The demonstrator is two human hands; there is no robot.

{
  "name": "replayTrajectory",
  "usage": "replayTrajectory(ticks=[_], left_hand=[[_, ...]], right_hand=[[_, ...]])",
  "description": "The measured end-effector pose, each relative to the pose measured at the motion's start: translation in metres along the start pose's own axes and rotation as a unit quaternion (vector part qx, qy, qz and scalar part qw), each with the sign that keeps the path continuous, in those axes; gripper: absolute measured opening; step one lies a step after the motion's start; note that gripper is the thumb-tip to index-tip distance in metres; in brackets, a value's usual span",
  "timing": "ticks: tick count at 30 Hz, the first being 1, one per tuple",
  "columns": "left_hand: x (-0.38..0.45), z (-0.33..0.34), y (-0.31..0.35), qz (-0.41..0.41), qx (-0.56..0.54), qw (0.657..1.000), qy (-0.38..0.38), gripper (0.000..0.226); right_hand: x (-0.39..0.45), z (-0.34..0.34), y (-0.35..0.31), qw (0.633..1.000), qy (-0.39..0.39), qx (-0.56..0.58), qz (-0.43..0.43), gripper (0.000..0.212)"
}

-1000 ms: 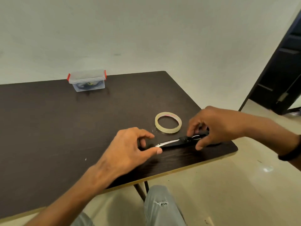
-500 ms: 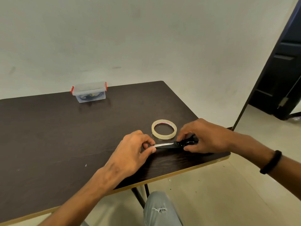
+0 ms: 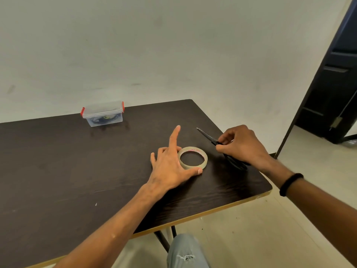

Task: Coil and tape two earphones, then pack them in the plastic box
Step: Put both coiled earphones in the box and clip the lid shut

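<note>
Nearest, at mid-frame, my left hand (image 3: 170,167) lay spread on the table (image 3: 58,171) — thumb and palm against the tape roll (image 3: 193,157), forefinger raised, gripping nothing. Just right of it my right hand (image 3: 241,146) curled round the scissors (image 3: 208,136), blades pointing up-left. Far off at upper left stood the plastic box (image 3: 103,116), lid on, red clips at the ends, dark earphone cord showing through its wall. I judged that box light and slick — best taken by its two short ends.
</note>
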State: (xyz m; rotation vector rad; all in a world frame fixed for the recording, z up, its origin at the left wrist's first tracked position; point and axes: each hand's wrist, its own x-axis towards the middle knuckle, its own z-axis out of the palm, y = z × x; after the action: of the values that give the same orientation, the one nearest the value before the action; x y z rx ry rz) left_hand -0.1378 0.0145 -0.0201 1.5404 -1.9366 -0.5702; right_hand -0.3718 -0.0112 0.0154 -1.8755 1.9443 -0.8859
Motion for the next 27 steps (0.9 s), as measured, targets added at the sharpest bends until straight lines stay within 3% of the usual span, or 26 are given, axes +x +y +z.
replayTrajectory(ticks=[7,15,27], left_hand=[[0.017,0.004,-0.007,0.024,-0.045,0.997,0.058,0.136],[0.062,0.012,-0.008,0.014,-0.048,0.999,0.018,0.138],[0.076,0.024,-0.012,0.016,-0.028,0.999,0.03,0.132]], right_hand=[[0.015,0.014,0.002,0.999,0.023,-0.012,0.032,0.018],[0.03,0.026,-0.004,0.995,0.04,-0.057,0.065,0.022],[0.042,0.045,-0.012,0.99,0.051,-0.133,0.02,0.022]])
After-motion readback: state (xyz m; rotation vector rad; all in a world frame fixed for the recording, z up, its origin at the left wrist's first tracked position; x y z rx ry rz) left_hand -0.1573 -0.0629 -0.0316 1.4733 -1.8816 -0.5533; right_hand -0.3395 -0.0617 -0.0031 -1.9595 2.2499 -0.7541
